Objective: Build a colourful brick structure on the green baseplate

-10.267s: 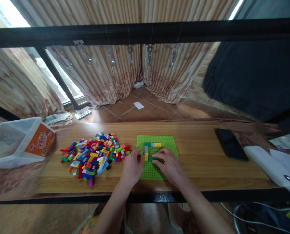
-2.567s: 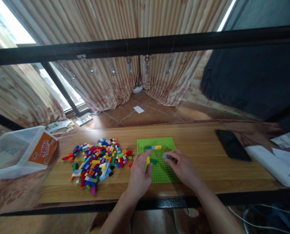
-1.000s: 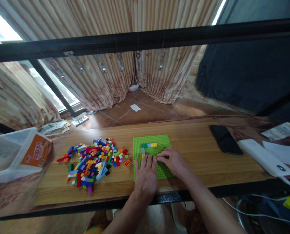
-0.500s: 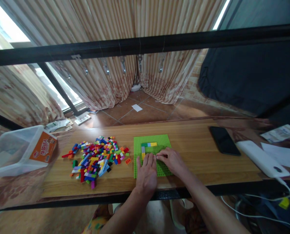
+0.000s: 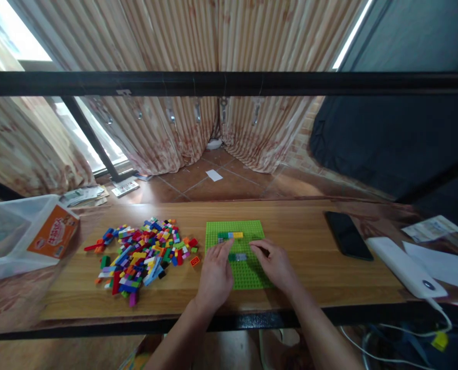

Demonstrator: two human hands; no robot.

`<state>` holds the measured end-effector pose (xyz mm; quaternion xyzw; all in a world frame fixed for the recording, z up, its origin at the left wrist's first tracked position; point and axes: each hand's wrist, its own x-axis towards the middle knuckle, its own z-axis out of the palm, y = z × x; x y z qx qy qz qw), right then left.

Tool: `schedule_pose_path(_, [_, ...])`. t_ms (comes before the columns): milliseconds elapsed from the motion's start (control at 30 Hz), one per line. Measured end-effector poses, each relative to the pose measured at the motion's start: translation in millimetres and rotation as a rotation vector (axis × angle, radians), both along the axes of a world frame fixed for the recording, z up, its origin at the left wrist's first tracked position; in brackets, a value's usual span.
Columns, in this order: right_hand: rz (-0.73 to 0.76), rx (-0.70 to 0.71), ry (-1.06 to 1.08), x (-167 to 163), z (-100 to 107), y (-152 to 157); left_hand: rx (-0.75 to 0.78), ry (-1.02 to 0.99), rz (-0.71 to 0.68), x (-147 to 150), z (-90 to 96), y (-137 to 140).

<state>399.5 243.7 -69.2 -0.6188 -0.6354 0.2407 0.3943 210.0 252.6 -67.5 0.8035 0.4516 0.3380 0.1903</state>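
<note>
A green baseplate lies on the wooden table. Across its upper part runs a row of green, blue and yellow bricks, with a grey brick below its left end. Lower down, a green and grey row of bricks shows between my hands. My left hand rests over the plate's left side, fingers stretched forward and hiding bricks beneath. My right hand hovers at the plate's right side, thumb and index finger slightly apart, with nothing visible between them.
A heap of loose coloured bricks lies left of the plate, with an orange brick nearer it. A clear plastic box stands at the far left. To the right are a black phone and a white power strip.
Both hands have moved apart, uncovering the green and grey row between them. My left hand has shifted left over the plate. The camera view has tilted slightly.
</note>
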Motion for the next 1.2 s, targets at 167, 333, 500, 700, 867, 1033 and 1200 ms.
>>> schedule_pose_path(167, [0.109, -0.002, -0.128, -15, 5, -3, -0.031, -0.157, 0.179, -14, 3.8, 16])
schedule_pose_path(333, [0.188, 0.009, -0.303, -27, -1, -2, -0.108, -0.233, 0.300, -37, 8.2, 32])
schedule_pose_path(500, [0.262, 0.048, -0.304, -25, -6, 1, -0.162, -0.139, 0.443, -75, 20.7, 47])
schedule_pose_path(700, [0.267, 0.027, -0.292, -23, -8, -1, -0.113, 0.078, 0.379, -95, 25.2, 52])
schedule_pose_path(867, [0.249, 0.030, -0.290, -26, -7, -2, -0.049, 0.232, 0.323, -94, 21.5, 52])
schedule_pose_path(1033, [0.248, -0.008, -0.286, -26, -5, -4, -0.048, 0.362, 0.295, -93, 14.8, 51])
schedule_pose_path(1200, [0.229, 0.015, -0.286, -23, -9, -5, -0.075, 0.397, 0.320, -88, 15.4, 46])
